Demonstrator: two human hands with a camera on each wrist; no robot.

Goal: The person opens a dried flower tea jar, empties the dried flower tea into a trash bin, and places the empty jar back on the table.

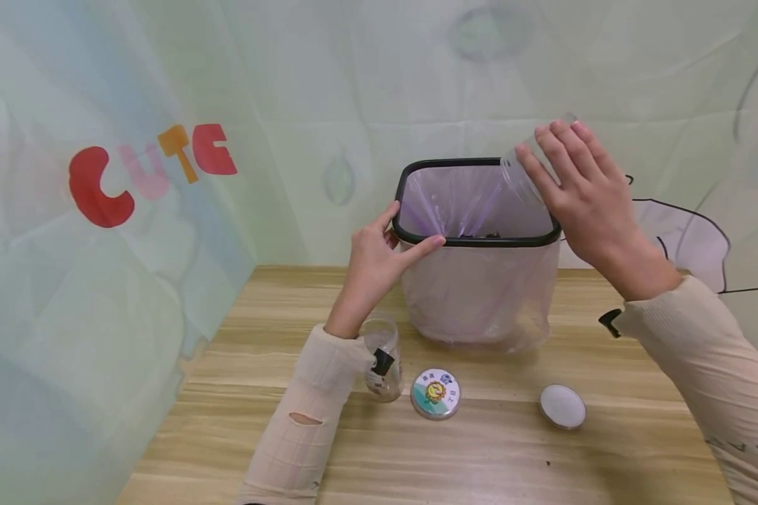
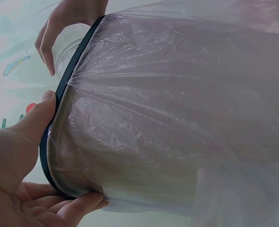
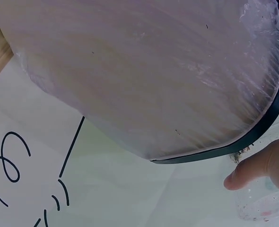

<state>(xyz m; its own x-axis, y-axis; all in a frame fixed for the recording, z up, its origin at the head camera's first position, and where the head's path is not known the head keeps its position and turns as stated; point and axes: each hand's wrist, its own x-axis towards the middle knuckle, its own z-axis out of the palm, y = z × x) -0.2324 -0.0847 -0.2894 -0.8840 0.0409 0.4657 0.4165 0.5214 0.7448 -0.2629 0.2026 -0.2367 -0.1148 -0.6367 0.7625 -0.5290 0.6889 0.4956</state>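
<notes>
On table: one bin (image 1: pixel 480 242), left-hand (image 1: pixel 373 256) fingers pinching rim; two jars, right hand (image 1: pixel 590 200) gripping one (image 1: pixel 524 165); two lids.

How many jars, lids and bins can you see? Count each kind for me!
Jars: 2, a tipped jar in the right hand and a standing jar.
Lids: 2, a sticker lid and a white lid.
Bins: 1, the bin, gripped by the left hand.
Total: 5

Pale green sheeting (image 1: pixel 328 84) draped behind and to the left, bearing red, pink and orange letters (image 1: pixel 151 172); light wooden tabletop (image 1: pixel 417 463) below, evenly lit.
</notes>
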